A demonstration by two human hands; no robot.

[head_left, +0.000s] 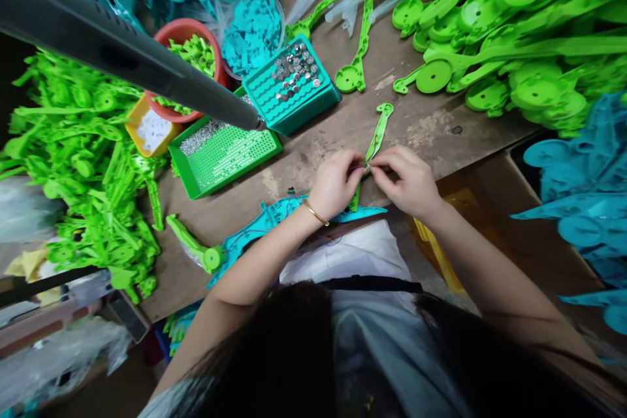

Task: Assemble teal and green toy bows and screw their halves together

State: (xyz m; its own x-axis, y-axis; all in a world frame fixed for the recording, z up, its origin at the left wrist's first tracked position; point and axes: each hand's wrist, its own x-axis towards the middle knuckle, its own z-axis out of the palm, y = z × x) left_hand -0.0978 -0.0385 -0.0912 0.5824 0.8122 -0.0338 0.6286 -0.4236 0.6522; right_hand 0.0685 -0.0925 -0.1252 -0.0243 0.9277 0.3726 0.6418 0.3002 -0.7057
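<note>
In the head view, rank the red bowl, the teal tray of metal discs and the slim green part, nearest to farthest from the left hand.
1. The slim green part: in the left hand's grip.
2. The teal tray of metal discs: up the table, slightly left.
3. The red bowl: far back left.

both hands meet at the middle of the bench's near edge, the left hand and right hand pinching a long plastic part that points toward the far edge. a flat part lies under the left wrist, along the near edge, with a short handle piece to its left. beyond the left hand two trays sit side by side, the disc tray farther back than the perforated tray. behind them stand a bowl, a small box to its left, and a tub to its right. a left heap of parts fills the left edge; a right heap of parts fills the far right corner.
</note>
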